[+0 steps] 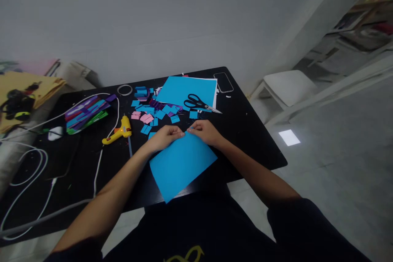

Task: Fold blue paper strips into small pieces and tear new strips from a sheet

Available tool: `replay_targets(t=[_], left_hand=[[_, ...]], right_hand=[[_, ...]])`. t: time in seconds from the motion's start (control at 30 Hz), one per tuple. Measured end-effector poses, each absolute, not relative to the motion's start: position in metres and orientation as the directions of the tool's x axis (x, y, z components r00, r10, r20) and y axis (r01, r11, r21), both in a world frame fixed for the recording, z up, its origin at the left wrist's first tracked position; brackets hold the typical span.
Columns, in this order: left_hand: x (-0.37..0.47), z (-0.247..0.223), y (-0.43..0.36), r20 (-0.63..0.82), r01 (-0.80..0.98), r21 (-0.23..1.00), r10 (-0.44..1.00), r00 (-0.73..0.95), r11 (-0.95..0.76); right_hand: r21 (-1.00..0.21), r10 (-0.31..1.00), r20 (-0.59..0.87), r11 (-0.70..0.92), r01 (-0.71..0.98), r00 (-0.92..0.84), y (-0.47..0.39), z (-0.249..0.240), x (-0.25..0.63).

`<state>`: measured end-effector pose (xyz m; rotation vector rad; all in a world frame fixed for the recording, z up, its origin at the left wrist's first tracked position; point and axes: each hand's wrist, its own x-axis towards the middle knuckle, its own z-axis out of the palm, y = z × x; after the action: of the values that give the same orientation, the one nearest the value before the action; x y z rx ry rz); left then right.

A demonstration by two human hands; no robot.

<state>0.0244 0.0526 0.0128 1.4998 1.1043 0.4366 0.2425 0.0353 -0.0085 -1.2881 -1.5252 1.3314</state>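
Observation:
A sheet of blue paper (183,161) is held at its far edge, its near corner hanging past the table's front edge. My left hand (166,136) pinches that edge with closed fingers. Close beside it, my right hand (205,132) grips the same edge between thumb and fingers. Just beyond my hands lie several small folded blue paper pieces (160,114) and a few pink ones (146,118). Scissors (201,104) with black handles rest on a stack of blue sheets (181,89), with white paper underneath.
Left of my hands is a yellow glue gun (121,130) with a white cord. Farther left lies a bundle of coloured paper strips (87,112). A tape ring (125,89) sits at the back of the black table (245,139). A white stool (288,86) stands right.

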Motion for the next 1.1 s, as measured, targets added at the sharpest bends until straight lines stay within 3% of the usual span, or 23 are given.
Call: replay_targets(t=[0.2, 0.37, 0.43, 0.5, 0.6, 0.7, 0.83, 0.93, 1.03, 1.1], left_hand=[[-0.002, 0.020, 0.052, -0.322, 0.482, 0.875, 0.805, 0.497, 0.052], [-0.019, 0.029, 0.059, -0.256, 0.567, 0.823, 0.870, 0.422, -0.032], [-0.024, 0.029, 0.055, -0.183, 0.609, 0.788, 0.911, 0.368, -0.088], [-0.025, 0.028, 0.043, -0.039, 0.675, 0.705, 0.938, 0.345, -0.219], [-0.019, 0.025, 0.011, 0.129, 0.715, 0.533, 0.878, 0.460, -0.453], [-0.008, 0.018, -0.022, 0.133, 0.647, 0.501, 0.790, 0.598, -0.574], [0.004, 0.010, -0.049, 0.115, 0.599, 0.540, 0.756, 0.644, -0.592], [0.012, 0.019, -0.064, 0.090, 0.515, 0.663, 0.740, 0.666, -0.543], [0.019, 0.045, -0.081, 0.048, 0.265, 0.873, 0.614, 0.788, -0.408], [0.024, 0.066, -0.092, 0.109, 0.053, 0.952, 0.494, 0.862, -0.302]], right_hand=[[-0.964, 0.991, -0.097, -0.072, 0.257, -0.088, 0.037, -0.020, 0.256], [-0.937, 0.997, -0.075, -0.068, 0.343, -0.006, 0.040, -0.019, 0.261], [-0.918, 0.999, -0.026, -0.032, 0.396, 0.020, 0.037, -0.017, 0.262], [-0.865, 0.993, 0.112, 0.086, 0.495, 0.023, 0.030, -0.014, 0.263], [-0.719, 0.934, 0.328, 0.344, 0.603, -0.141, 0.012, -0.012, 0.265], [-0.636, 0.851, 0.330, 0.520, 0.570, -0.408, -0.010, -0.011, 0.268], [-0.616, 0.786, 0.260, 0.582, 0.531, -0.561, -0.032, -0.015, 0.268], [-0.613, 0.779, 0.225, 0.580, 0.536, -0.586, -0.037, -0.020, 0.266], [-0.629, 0.792, 0.216, 0.560, 0.539, -0.571, -0.035, -0.025, 0.265], [-0.633, 0.802, 0.219, 0.550, 0.545, -0.556, -0.034, -0.027, 0.264]])
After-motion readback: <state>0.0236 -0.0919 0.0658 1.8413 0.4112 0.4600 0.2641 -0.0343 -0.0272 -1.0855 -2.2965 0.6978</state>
